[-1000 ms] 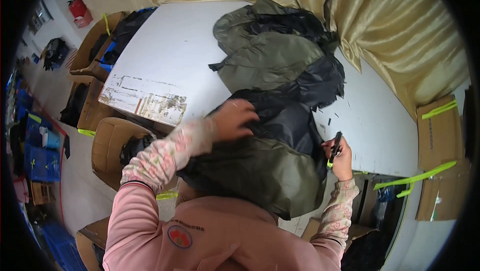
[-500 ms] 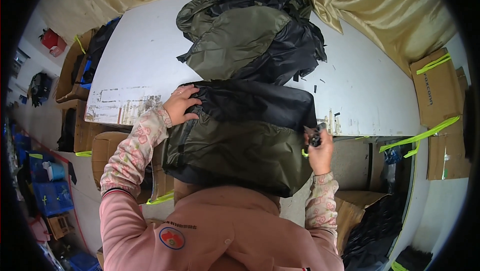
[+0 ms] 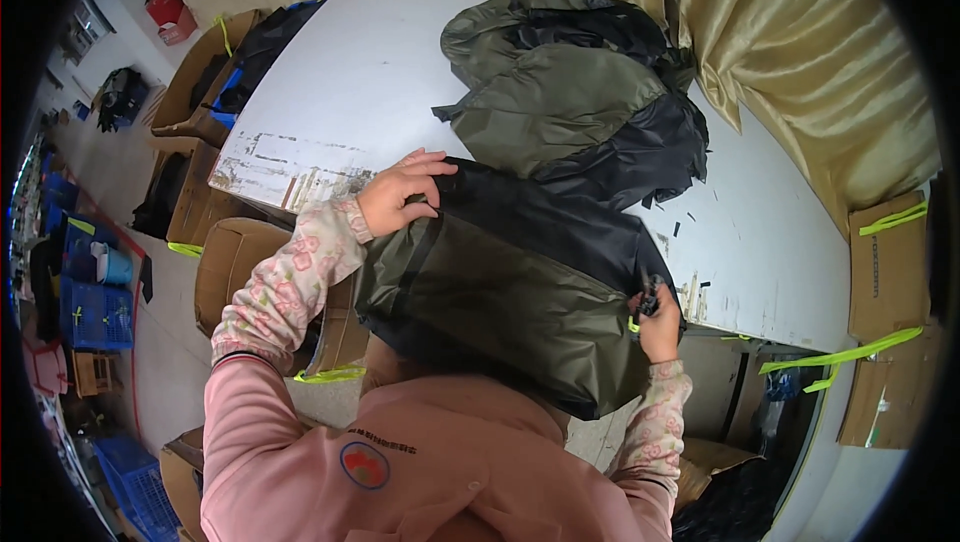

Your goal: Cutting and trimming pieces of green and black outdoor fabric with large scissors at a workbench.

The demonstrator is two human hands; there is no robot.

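A sewn piece of shiny olive-and-black fabric (image 3: pixel 500 287) hangs over the table's front edge toward my body, its black band on the table side. At its upper left corner my left hand (image 3: pixel 405 194) grips the edge, thumb apart from the curled fingers. My right hand (image 3: pixel 660 327) is at the right end of the fabric. It is closed round small dark thread snips (image 3: pixel 650 294), partly hidden by the fingers, with a bit of yellow-green beside them. Beyond lies a crumpled heap of the same olive-and-black fabric (image 3: pixel 570 92).
The white table (image 3: pixel 350 72) has a worn front edge and dark scraps at the right. Gold curtains (image 3: pixel 800 62) hang behind it. Cardboard boxes stand left (image 3: pixel 235 262) and right (image 3: pixel 890 272), some with yellow-green ties (image 3: pixel 840 350). Blue crates (image 3: pixel 100 312) sit on the floor.
The view has turned, so the table sits further right. The fabric now slants down to the right. My left hand has drawn its spread fingers in on the corner; my right still holds the snips.
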